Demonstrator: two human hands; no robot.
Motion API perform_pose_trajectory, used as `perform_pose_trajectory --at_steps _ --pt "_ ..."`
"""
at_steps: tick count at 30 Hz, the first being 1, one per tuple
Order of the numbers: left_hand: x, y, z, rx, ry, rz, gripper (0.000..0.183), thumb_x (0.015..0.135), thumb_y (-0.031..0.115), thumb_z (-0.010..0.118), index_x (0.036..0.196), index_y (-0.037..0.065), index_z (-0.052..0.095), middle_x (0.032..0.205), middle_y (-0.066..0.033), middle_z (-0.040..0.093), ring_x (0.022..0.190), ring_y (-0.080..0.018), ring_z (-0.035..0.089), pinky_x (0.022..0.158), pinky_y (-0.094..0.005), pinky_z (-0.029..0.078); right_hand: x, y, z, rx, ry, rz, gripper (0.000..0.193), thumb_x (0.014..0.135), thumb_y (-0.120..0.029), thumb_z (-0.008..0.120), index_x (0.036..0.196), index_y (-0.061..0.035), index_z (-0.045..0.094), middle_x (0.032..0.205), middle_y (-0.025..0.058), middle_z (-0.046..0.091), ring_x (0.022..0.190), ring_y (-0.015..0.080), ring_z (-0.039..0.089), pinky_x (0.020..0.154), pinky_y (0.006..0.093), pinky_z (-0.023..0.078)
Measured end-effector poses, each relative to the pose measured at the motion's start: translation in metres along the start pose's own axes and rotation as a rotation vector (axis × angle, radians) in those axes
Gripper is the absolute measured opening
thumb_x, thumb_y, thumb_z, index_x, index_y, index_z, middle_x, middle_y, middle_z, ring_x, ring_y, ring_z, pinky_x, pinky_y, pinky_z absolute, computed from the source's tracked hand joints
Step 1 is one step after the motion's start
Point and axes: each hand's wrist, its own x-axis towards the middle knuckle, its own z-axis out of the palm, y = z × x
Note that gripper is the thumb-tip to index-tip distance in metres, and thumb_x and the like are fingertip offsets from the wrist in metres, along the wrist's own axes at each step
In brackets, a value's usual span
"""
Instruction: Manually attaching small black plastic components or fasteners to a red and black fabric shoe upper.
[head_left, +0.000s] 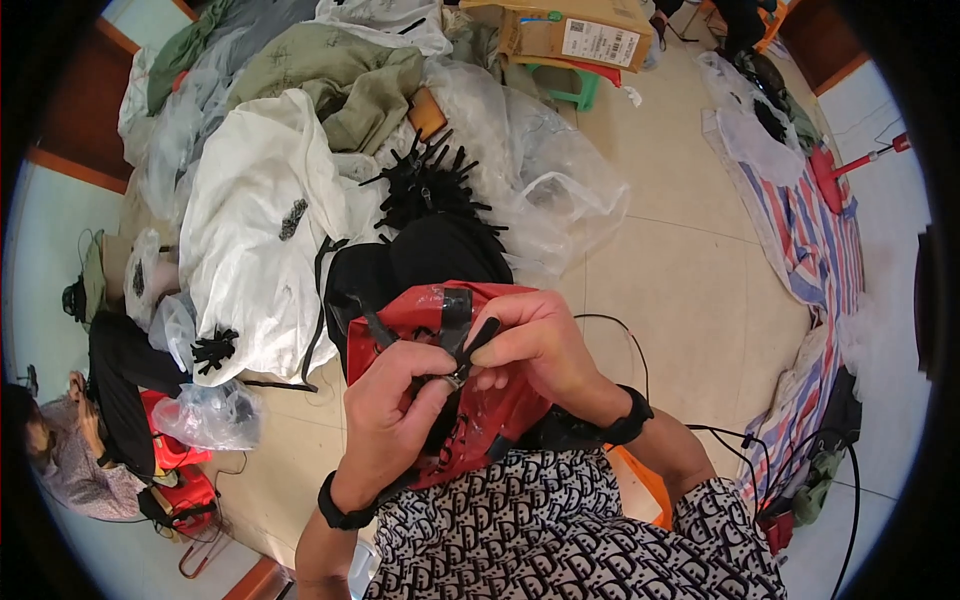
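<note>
Over my lap, my left hand (393, 402) pinches a small shiny metal piece (457, 379) between thumb and fingers. My right hand (540, 348) is closed on a short black strip (484, 334), its end sticking up past the thumb. Strip and metal piece meet between my fingertips; how they join is hidden. Under both hands a red plastic bag (400, 312) with dark tape lies across my black-clad legs. Just past my knees sits a heap of short black strips (430, 185).
White sacks (255, 230), green cloth (330, 75) and clear plastic (560, 200) are piled ahead. A cardboard box (570, 35) rests on a green stool (575, 88). Another person (80, 470) sits at left. Striped sheeting (800, 240) and black cables (745, 440) lie at right.
</note>
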Motion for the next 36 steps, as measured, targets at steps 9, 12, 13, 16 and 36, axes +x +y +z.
perform_pose_trajectory --at_steps 9,12,13,16,36 --pt "0.0001 0.0043 0.0011 -0.061 -0.033 -0.088 0.017 0.074 -0.005 0.056 0.090 0.001 0.055 0.082 -0.0084 0.058 0.071 -0.0141 0.058 0.063 -0.0227 0.045 -0.0021 -0.0031 -0.0014 -0.022 0.008 0.007 0.003 0.068 0.003 0.057 0.071 0.0031 0.059 0.063 0.0102 0.059 0.050 0.0142 0.057 0.046 0.0215 0.043" --pt "0.0006 0.0045 0.0019 -0.053 -0.026 -0.090 0.016 0.075 -0.005 0.056 0.090 0.001 0.055 0.082 -0.0086 0.058 0.071 -0.0143 0.058 0.062 -0.0229 0.046 -0.0024 -0.0035 -0.0024 -0.034 -0.003 0.001 0.003 0.069 0.003 0.057 0.071 0.0032 0.059 0.063 0.0103 0.060 0.050 0.0140 0.057 0.046 0.0212 0.043" --pt "0.0007 0.0047 0.0014 -0.042 -0.031 -0.082 0.016 0.075 -0.005 0.056 0.090 0.001 0.055 0.081 -0.0086 0.058 0.070 -0.0143 0.058 0.062 -0.0229 0.046 -0.0024 -0.0035 -0.0024 -0.033 -0.004 0.001 0.003 0.069 0.003 0.057 0.071 0.0032 0.059 0.063 0.0103 0.060 0.050 0.0140 0.057 0.046 0.0212 0.043" --pt "0.0008 0.0052 0.0007 -0.031 -0.042 -0.082 0.016 0.075 -0.004 0.057 0.089 0.001 0.055 0.080 -0.0084 0.058 0.069 -0.0144 0.058 0.061 -0.0229 0.046 -0.0028 -0.0033 -0.0024 -0.032 -0.009 0.000 0.003 0.069 0.002 0.057 0.071 0.0033 0.059 0.063 0.0104 0.060 0.050 0.0138 0.057 0.046 0.0209 0.043" --pt "-0.0004 0.0039 -0.0029 0.010 -0.122 -0.049 0.015 0.074 -0.005 0.055 0.088 0.002 0.056 0.077 -0.0069 0.057 0.067 -0.0157 0.057 0.059 -0.0237 0.045 -0.0061 -0.0019 -0.0026 -0.026 -0.045 0.061 0.004 0.071 -0.001 0.059 0.073 0.0019 0.061 0.064 0.0082 0.061 0.050 0.0120 0.058 0.045 0.0196 0.044"
